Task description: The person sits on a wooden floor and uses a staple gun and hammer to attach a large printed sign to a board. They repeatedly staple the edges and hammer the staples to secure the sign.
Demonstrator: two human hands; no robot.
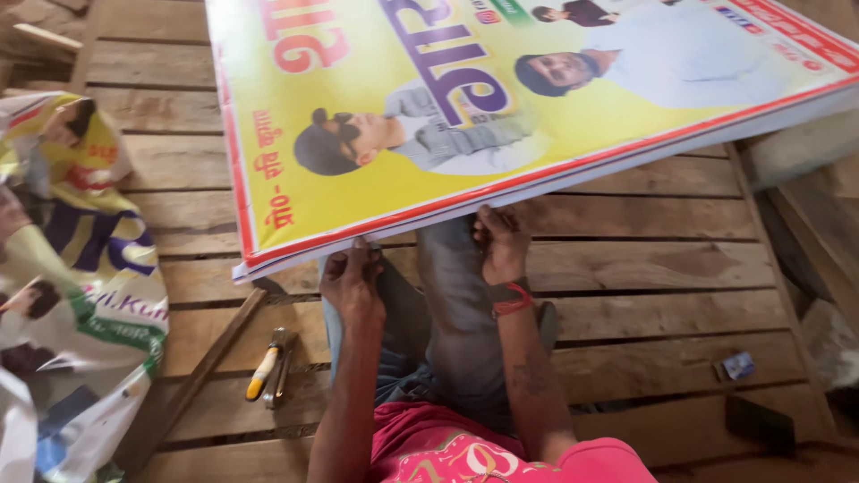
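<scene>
I see my left hand (pixel 351 279) and right hand (pixel 501 243) both closed tight on the near edge of the big yellow banner board (pixel 501 107). Pliers (pixel 271 365) lie left of my left hand.

I am sitting on a floor of rough wooden planks (pixel 653 268), with dark gaps running between the boards. Soft daylight is falling evenly across the wood. A crumpled printed sheet (pixel 72 295) is lying at my left, a thin wooden strip (pixel 210 353) is slanting beside it, and stacked timber (pixel 805 206) is resting along my right.
</scene>
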